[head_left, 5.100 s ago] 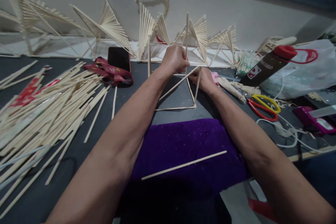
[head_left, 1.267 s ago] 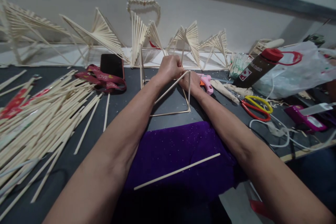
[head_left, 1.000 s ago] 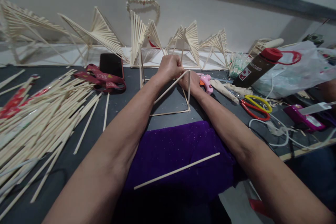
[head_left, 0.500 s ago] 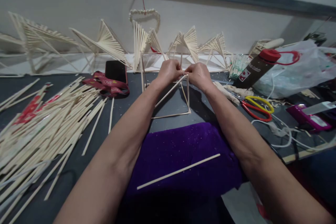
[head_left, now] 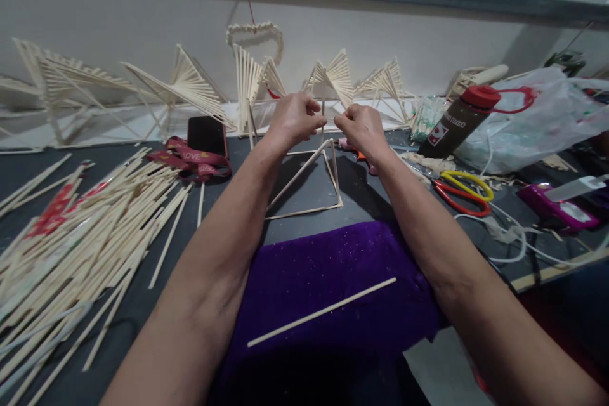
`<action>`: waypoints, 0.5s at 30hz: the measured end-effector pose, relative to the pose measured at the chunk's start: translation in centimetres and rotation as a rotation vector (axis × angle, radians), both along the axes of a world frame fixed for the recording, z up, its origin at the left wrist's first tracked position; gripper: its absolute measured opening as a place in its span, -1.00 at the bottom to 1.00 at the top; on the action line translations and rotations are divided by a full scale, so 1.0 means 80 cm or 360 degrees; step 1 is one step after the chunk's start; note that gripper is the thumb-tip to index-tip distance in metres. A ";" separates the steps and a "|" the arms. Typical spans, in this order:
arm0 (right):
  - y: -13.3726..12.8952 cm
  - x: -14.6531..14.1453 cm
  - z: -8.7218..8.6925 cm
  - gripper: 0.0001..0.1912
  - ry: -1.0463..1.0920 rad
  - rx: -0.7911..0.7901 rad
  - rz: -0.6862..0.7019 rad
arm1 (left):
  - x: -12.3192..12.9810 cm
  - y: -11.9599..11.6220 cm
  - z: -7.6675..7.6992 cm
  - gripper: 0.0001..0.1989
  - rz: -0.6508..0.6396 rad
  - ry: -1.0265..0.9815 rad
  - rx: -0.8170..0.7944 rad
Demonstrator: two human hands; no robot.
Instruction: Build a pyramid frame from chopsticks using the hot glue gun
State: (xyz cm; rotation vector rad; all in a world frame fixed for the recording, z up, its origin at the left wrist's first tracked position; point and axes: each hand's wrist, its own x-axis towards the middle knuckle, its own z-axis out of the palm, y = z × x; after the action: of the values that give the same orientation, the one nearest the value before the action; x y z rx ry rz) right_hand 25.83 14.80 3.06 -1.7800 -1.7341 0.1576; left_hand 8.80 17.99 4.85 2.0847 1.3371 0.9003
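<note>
A frame of thin wooden sticks [head_left: 304, 169] stands on the dark table, its sticks meeting at a raised corner below my hands. My left hand [head_left: 295, 119] is above it to the left, thumb and fingers apart, holding nothing I can see. Facing it across a small gap is my right hand [head_left: 364, 132], fingers curled and fingertips pinched together; anything between them is too small to make out. Neither hand touches the raised corner. Beneath my right hand lies a pink and orange tool [head_left: 349, 146], partly hidden. One loose stick [head_left: 323, 312] rests on purple cloth [head_left: 333, 260].
Loose sticks [head_left: 95, 241] are heaped at left, near a red lanyard [head_left: 202, 165] and a phone [head_left: 206, 135]. Twisted stick models [head_left: 195, 85] line the wall. To the right are scissors [head_left: 464, 196], a bottle [head_left: 450, 127], a plastic bag [head_left: 533, 120] and a purple device [head_left: 556, 206].
My hands have come off the frame's top corner and drawn apart. My left fingers have spread, and the pink and orange tool now shows. The view has shifted slightly.
</note>
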 end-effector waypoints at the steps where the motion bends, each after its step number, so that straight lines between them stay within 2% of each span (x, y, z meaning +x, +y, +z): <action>1: -0.001 0.000 0.002 -0.65 -0.0017 -0.0003 -0.0010 | -0.001 -0.003 0.005 -0.73 0.0014 -0.0029 -0.0037; 4: -0.003 0.001 0.009 -0.60 -0.0121 -0.0020 -0.0077 | -0.004 -0.016 0.024 -0.70 0.0045 -0.0070 -0.0104; 9: -0.005 0.014 0.029 -0.55 -0.0309 0.0002 -0.0112 | -0.016 -0.041 0.061 -0.76 0.0157 -0.0096 -0.0063; 12: -0.015 0.025 0.047 -0.53 -0.0274 0.0027 -0.0080 | -0.030 -0.055 0.080 -0.79 0.0217 -0.0150 0.0032; 15: -0.041 0.036 0.064 -0.57 -0.0113 0.0060 -0.0037 | -0.045 -0.076 0.095 -0.83 0.0202 -0.0300 0.0250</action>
State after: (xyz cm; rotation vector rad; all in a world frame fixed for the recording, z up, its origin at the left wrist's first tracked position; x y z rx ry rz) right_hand 28.68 11.49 8.17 -1.7977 -1.7531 0.0525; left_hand 5.18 11.89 12.47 1.9871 1.3477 1.2595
